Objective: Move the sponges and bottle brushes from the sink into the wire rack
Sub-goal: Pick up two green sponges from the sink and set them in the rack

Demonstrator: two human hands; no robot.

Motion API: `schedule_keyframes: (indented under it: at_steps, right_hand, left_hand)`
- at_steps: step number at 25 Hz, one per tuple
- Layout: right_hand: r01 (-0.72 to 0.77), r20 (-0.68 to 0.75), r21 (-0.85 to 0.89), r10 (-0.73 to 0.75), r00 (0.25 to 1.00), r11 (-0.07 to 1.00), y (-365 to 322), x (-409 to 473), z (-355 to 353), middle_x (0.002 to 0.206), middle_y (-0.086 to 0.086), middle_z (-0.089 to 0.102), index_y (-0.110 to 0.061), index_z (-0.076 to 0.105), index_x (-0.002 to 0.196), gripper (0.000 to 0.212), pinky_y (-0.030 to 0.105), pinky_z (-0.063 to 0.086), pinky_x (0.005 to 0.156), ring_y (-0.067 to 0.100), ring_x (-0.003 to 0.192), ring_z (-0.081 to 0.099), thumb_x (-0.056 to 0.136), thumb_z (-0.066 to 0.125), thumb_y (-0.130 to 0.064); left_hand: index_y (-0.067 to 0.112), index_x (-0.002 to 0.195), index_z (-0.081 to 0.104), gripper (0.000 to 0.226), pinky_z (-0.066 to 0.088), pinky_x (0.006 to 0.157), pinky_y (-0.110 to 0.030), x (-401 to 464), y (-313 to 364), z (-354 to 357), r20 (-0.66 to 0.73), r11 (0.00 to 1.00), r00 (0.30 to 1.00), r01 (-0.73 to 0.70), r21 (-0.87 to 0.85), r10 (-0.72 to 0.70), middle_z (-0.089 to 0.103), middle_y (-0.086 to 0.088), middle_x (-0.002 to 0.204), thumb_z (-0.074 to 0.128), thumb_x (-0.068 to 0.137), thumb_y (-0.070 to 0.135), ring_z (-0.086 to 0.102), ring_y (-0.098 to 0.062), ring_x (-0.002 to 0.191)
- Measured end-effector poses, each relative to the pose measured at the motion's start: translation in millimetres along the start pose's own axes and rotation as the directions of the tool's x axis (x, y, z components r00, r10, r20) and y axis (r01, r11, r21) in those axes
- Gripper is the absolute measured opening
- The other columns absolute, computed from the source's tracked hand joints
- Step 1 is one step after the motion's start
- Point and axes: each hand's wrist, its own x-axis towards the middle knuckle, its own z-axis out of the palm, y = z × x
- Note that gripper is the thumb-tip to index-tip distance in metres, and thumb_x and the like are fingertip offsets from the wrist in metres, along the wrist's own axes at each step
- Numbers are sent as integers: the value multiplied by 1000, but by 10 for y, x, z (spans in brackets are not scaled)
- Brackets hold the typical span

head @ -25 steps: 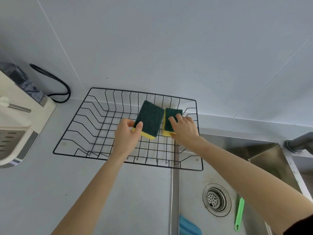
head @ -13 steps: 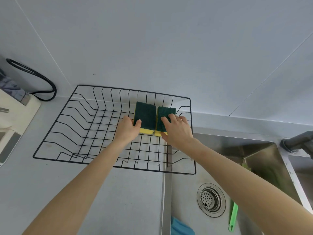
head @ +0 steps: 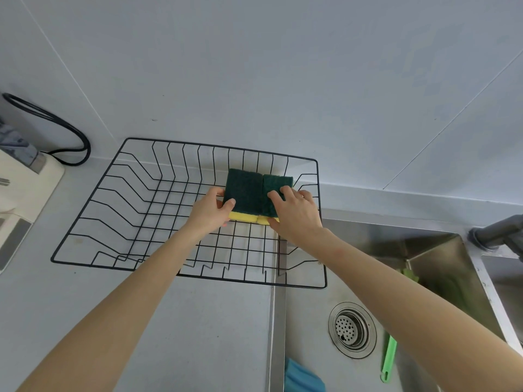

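Two green-and-yellow sponges lie side by side on the floor of the black wire rack, at its back right. My left hand grips the left sponge at its left edge. My right hand holds the right sponge, fingers on its green top. In the steel sink a green bottle brush handle lies right of the drain, its head hidden behind my right forearm. A blue object pokes up at the sink's near edge.
A cream appliance with a black cable stands at the left on the grey counter. A grey faucet base sits at the right behind the sink. The rack's right end overhangs the sink rim.
Both hands have lowered the two sponges from a tilted hold above the rack to flat on its floor, pressed together side by side.
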Motion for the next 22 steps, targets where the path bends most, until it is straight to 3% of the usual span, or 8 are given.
schedule_keyframes:
  at_steps: [8, 11, 15, 19, 22]
  right_hand:
    - [-13, 3, 0, 13, 1000, 1000, -8, 6, 14, 138, 12, 43, -16, 32, 139, 52, 41, 26, 112, 29, 130, 42, 94, 47, -35]
    - [-17, 11, -10, 17, 1000, 1000, -18, -2, 9, 141, 12, 41, -16, 32, 140, 52, 41, 25, 113, 30, 133, 38, 94, 46, -36]
    - [-12, 38, 11, 11, 999, 1000, 11, -41, -67, 147, 13, 36, -17, 27, 144, 59, 42, 22, 114, 30, 138, 31, 93, 48, -36]
    - [-7, 14, 76, 6, 1000, 997, 46, -157, -134, 152, 10, 31, -18, 23, 147, 62, 43, 11, 119, 26, 143, 24, 93, 49, -32]
    - [-9, -7, 117, 10, 1000, 993, 77, -275, -178, 153, 8, 31, -18, 23, 147, 61, 41, 11, 120, 25, 144, 24, 93, 49, -31]
  left_hand:
    - [16, 147, 13, 57, 46, 80, -32, 49, -8, 21, 28, 931, 995, -100, 350, 96, 55, -20, 129, 36, 96, 28, 58, -30, 103]
    - [14, 146, 17, 56, 47, 78, -36, 56, -8, 16, 20, 903, 993, -113, 414, 115, 59, -20, 119, 37, 96, 28, 57, -27, 93]
    - [9, 140, 30, 53, 47, 85, -38, 26, 81, 0, -19, 871, 982, -159, 465, 190, 53, -19, 126, 46, 93, 25, 54, -31, 112]
    - [9, 141, 29, 54, 40, 103, -38, -114, 197, 60, 76, 858, 974, -225, 461, 215, 32, -16, 146, 48, 92, 21, 41, -30, 129]
    - [11, 140, 33, 50, 39, 108, -41, -203, 229, 38, 116, 848, 975, -223, 480, 191, 23, -15, 151, 45, 92, 21, 36, -31, 133]
